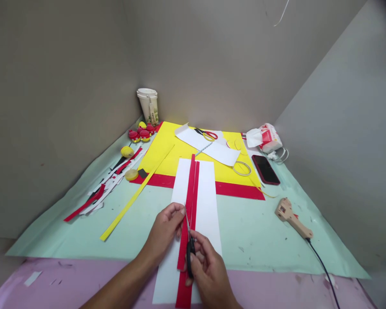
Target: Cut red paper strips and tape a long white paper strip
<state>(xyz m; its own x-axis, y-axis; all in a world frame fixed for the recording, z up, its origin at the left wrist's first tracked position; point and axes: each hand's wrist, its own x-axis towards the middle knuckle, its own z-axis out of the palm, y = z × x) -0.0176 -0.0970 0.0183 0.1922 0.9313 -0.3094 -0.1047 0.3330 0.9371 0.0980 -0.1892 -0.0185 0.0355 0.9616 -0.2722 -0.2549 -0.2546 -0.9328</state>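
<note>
My left hand (166, 229) pinches the left edge of a red paper strip (191, 180), which has a row of fine cuts along its middle stretch. A pair of scissors (190, 253) with black handles is in my right hand (210, 270), its fingers in and around the loops. The blades point away from me and lie over the strip, close to my left fingertips. Under it runs a second red strip (184, 296), reaching down to the bottom of the view. Both strips rest on a long white paper sheet (209, 206).
Behind lie yellow sheets (161, 137), a white sheet (193, 139), red-handled scissors (211, 135) and a tape roll (242, 168). A yellow strip (131, 204) and paper scraps (98, 197) are left. A phone (265, 170) and corded glue gun (292, 216) are right; a cup (148, 107) stands behind.
</note>
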